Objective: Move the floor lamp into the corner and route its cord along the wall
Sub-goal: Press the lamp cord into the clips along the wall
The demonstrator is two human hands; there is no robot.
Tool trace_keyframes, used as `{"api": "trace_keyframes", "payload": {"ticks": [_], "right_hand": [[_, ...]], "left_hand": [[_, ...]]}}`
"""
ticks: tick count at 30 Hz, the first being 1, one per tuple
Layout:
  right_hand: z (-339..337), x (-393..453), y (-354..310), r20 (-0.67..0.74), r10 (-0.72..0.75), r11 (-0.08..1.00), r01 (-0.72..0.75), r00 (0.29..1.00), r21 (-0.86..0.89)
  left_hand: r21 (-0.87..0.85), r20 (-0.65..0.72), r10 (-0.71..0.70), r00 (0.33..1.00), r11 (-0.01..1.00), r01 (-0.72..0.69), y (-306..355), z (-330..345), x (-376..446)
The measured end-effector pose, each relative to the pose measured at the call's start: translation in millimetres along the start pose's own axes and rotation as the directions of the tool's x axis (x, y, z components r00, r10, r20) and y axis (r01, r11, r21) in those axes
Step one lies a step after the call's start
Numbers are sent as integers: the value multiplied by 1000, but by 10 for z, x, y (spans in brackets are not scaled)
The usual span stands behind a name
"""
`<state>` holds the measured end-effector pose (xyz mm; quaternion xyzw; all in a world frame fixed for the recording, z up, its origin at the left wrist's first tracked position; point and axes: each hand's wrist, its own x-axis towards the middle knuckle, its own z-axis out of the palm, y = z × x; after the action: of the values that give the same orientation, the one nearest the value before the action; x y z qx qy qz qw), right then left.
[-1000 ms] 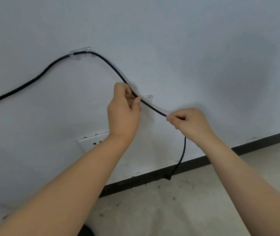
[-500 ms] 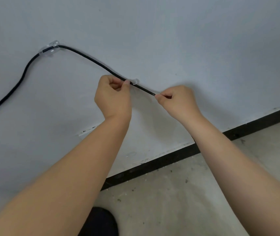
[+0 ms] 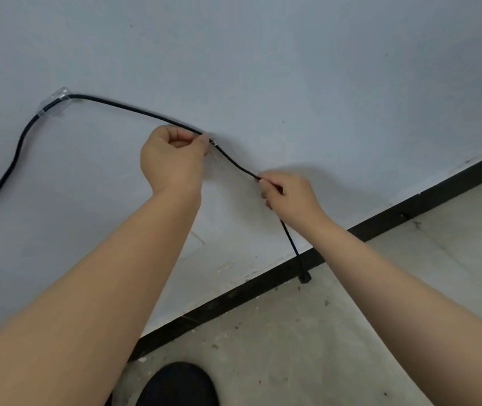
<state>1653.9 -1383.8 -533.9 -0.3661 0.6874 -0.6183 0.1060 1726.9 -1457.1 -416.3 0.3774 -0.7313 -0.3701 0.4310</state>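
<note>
I'm seeing soft, even, dim light on the wall [image 3: 292, 54]; faint shadow beside the right hand [image 3: 291, 197]. Edges bend from the wide lens, detail slightly soft, no glare.

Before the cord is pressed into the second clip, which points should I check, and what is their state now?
1. Cord seated in first clear clip: ok.
2. Left hand pinches cord at second clip: ok.
3. Right hand grips cord further along: ok.
4. Cord seated in second clip: cannot tell, fingers cover it.
5. Cord tight between the clips: not ok, it bows.
6. Loose end hangs free at the baseboard: ok.
</note>
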Motion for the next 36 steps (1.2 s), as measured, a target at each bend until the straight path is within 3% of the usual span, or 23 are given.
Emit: {"api": "trace_keyframes", "payload": {"ticks": [3, 5, 13, 17, 20, 24, 28, 32, 34, 36], "right_hand": [[186, -44, 105, 92, 194, 954, -210, 977, 216], [287, -87, 183, 144, 248, 933, -276, 958, 230], [541, -151, 252, 150, 175, 968, -198, 973, 153], [533, -200, 382, 161, 169, 986, -168, 972, -19], [575, -287, 452, 201, 189, 972, -153, 961, -181], [626, -397, 499, 204, 264, 906, -169, 943, -389], [662, -476, 495, 172, 382, 769, -209, 908, -605], [539, -369, 218, 197, 605, 509, -184, 771, -841], [412, -245, -32, 270, 553, 558, -111, 788, -822], [237, -116, -295, 405, 389, 782, -65, 827, -620]], "left_hand": [[-7, 108, -16, 994, 1000, 17, 43, -62, 44], [12, 150, -16, 989, 1000, 14, 71, -100, 72], [150, 208, 80, 975, 982, -113, 8, -240, 147], [344, 205, 166, 965, 910, -230, -204, -404, 83], [550, 259, 298, 919, 737, -394, -505, -565, -85], [641, 326, 489, 809, 515, -569, -962, -709, -312], [710, 274, 498, 823, 472, -522, -1306, -778, -310], [731, 220, 532, 817, 465, -500, -1448, -773, -151], [744, 200, 562, 803, 446, -498, -1534, -736, -88], [743, 203, 525, 826, 467, -479, -1597, -719, -39]]}}
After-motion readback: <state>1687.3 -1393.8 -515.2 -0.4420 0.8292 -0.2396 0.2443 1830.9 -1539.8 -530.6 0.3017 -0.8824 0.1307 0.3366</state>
